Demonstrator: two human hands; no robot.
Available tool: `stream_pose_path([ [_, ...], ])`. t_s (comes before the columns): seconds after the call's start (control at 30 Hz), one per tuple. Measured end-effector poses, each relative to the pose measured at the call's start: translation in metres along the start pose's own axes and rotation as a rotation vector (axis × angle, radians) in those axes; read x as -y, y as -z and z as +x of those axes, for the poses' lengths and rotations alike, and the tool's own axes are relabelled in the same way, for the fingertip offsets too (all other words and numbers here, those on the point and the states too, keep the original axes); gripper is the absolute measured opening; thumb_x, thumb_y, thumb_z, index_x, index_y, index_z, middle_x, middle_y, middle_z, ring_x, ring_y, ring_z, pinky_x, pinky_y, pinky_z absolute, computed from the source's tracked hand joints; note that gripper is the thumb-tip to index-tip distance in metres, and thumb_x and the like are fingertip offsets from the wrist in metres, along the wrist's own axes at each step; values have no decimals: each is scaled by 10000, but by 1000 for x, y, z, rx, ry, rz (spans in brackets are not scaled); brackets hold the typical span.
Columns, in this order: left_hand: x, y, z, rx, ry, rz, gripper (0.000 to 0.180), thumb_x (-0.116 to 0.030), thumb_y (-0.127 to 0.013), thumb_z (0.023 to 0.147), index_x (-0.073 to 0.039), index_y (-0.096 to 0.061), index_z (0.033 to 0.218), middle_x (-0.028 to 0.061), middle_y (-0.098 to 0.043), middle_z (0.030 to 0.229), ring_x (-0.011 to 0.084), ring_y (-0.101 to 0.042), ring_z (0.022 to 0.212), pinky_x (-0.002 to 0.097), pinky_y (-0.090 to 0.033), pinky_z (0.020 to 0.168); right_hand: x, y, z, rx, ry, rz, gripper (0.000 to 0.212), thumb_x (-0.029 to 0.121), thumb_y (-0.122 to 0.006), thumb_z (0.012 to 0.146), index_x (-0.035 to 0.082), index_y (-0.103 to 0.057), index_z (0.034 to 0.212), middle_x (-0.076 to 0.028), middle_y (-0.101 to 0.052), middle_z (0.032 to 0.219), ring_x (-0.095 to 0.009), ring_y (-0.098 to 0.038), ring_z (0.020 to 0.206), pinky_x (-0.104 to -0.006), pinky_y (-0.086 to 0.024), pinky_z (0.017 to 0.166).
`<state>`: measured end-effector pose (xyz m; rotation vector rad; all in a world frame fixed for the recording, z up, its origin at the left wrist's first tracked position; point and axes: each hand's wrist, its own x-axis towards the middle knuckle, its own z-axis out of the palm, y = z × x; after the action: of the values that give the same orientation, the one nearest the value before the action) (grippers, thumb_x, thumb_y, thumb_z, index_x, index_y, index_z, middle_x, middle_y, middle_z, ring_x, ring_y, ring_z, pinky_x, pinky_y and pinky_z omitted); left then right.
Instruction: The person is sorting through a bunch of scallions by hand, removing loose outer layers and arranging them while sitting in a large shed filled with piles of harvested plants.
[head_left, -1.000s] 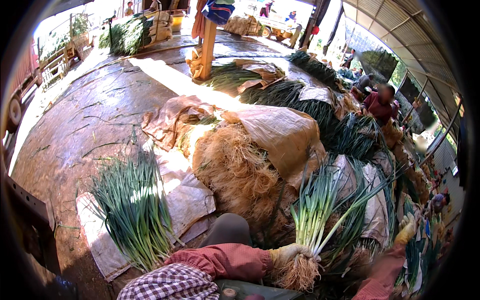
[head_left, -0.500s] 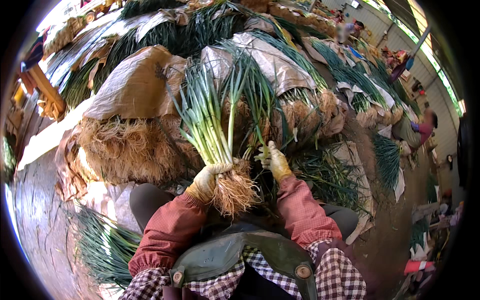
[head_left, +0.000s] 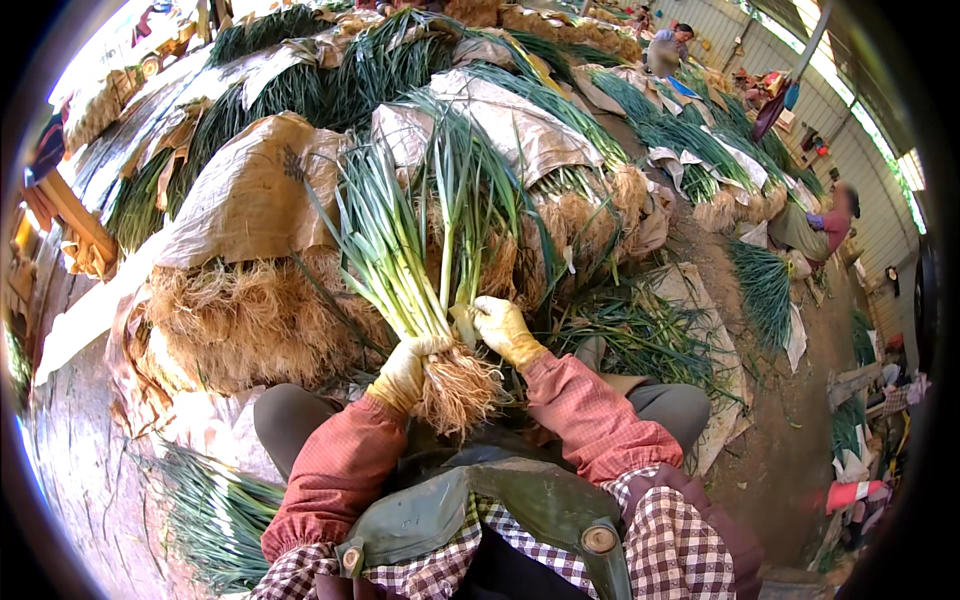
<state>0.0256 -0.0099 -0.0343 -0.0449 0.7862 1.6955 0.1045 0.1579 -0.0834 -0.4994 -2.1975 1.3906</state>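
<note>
My left hand (head_left: 403, 372), in a pale yellow work glove, is wrapped round the lower stalks of a bunch of green onions (head_left: 405, 265). The bunch leans up and away from me, leaves at the top. Its tangled brown roots (head_left: 458, 390) hang just below my grip. Close by on the right, my gloved right hand (head_left: 505, 328) has its fingers pinched on a green onion stalk at the bunch's side, just above the roots. The fingertips are partly hidden there.
Root-out stacks of green onions (head_left: 260, 310) under woven sacking (head_left: 250, 190) stand ahead. Loose green leaves (head_left: 650, 335) lie at my right, another pile of green onions (head_left: 215, 515) at my left. Two people (head_left: 825, 225) sit farther off on the right.
My right hand has moved left, from beside the bunch to its stalks, and its fingers have closed. The left hand still grips the bunch. The view has shifted slightly.
</note>
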Motion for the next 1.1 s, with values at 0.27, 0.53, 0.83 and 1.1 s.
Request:
stream_pose_path([
  [0.27, -10, -9, -12, -7, -91, -168, 257, -31, -568, 735, 46, -541, 979, 118, -589, 797, 231, -583, 727, 340, -506, 715, 65, 21, -41, 266, 284, -394, 173, 196, -537, 767, 63, -604, 855, -164, -607, 751, -319, -603, 731, -401, -485, 644],
  [0.53, -22, -15, -22, 121, -178, -182, 292, -35, -576, 750, 45, -542, 1029, 142, -602, 900, 256, -598, 815, 385, -503, 784, -1, 115, -32, 176, -15, -884, 311, 308, -553, 792, 51, -593, 962, -136, -619, 897, -302, -606, 789, -392, -490, 701],
  [0.83, -10, -2, -8, 11, -96, -180, 261, 3, -535, 752, 58, -521, 1006, 141, -583, 827, 249, -580, 719, 341, -511, 715, 125, 33, 4, 193, -129, -449, 376, 388, -606, 814, 70, -599, 1015, -46, -617, 698, -180, -588, 604, -292, -482, 584],
  [1.1, -11, -14, -14, 62, -73, -123, 308, -15, -551, 728, 57, -525, 1026, 160, -602, 907, 275, -599, 809, 394, -511, 770, 80, 88, 70, -274, 260, -288, 160, 145, -533, 861, 75, -580, 725, -52, -632, 689, -128, -588, 565, -245, -498, 490],
])
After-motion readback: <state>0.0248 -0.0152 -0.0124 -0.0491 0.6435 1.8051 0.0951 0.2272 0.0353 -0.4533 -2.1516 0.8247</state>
